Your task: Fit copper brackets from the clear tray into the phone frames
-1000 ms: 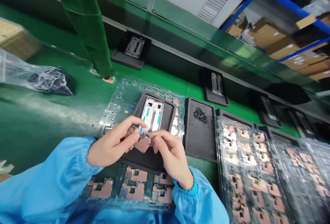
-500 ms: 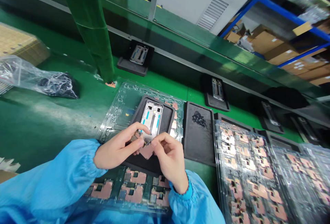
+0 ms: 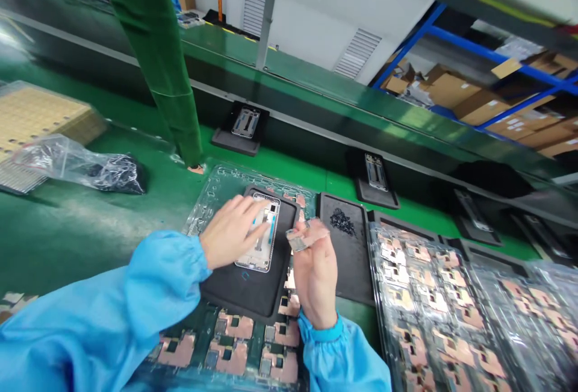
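A silver phone frame (image 3: 263, 252) with blue strips lies on a black tray (image 3: 253, 295) in front of me. My left hand (image 3: 232, 229) is over the frame's left side, thumb and fingers apart and stretched across it. It covers part of the frame. To the right of the tray, my right hand (image 3: 316, 265) is turned palm up, its fingers closed on a circuit board (image 3: 307, 235) with copper-coloured foil. The board is blurred and tilted. Below the black tray, more such boards (image 3: 230, 347) sit in a clear plastic tray (image 3: 203, 205).
A black tray with small black bits (image 3: 343, 221) stands at the right, beside clear trays of boards (image 3: 433, 295). Phone frames on black pads (image 3: 376, 170) line the back. A green-wrapped post (image 3: 174, 97) rises at the left, near a plastic bag (image 3: 90, 163).
Both hands were together on the board in front of the frame. The left hand has moved up onto the frame; the right hand has carried the board rightward and turned palm up. The view has shifted.
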The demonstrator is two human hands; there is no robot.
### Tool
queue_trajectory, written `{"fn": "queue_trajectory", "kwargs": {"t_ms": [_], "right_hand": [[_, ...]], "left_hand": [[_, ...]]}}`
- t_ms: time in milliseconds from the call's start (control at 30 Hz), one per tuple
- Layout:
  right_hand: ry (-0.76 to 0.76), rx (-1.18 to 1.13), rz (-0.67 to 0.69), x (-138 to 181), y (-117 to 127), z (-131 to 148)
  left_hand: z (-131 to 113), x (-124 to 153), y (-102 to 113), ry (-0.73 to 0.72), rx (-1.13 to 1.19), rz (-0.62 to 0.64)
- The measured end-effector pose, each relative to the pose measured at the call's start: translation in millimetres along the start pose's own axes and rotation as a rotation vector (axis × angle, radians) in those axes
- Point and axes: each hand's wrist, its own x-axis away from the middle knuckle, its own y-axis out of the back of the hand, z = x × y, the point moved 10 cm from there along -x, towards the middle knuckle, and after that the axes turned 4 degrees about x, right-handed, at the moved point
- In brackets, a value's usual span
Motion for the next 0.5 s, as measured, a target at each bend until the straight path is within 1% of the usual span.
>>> {"fn": "queue_trajectory", "kwargs": {"t_ms": [33,67,133,200,267,333,400,500], "right_hand": [[0.000,0.004,-0.024,-4.2,5.0,0.2],[-0.012,0.004,-0.044,-7.7,9.2,-0.6],[-0.060,-0.012,-0.086,-12.6,16.1,-4.1],[-0.101,-0.042,-0.102,-16.2,17.6,-6.0],[-0.127,-0.046,-0.064,-20.6,11.9,-4.5],[-0.134,-0.020,0.003,-26.8,2.7,0.5],[-0.094,0.026,0.048,-35.3,-4.4,9.8],[0.085,0.208,0.080,-50.7,-13.4,30.9]], "left_hand": [[5.8,-2.9,3.9,-0.018,-0.116,-0.046],[11.9,-5.0,3.7,-0.017,-0.163,-0.062],[18.2,-6.9,-3.5,-0.025,-0.194,-0.050],[18.5,-7.0,-10.5,-0.041,-0.230,-0.042],[17.2,-6.8,-14.5,-0.053,-0.245,-0.039],[16.0,-6.4,-15.3,-0.067,-0.240,-0.032],[14.2,-4.1,-13.6,-0.094,-0.216,-0.022],[10.6,6.8,-8.7,-0.156,-0.161,0.003]]}}
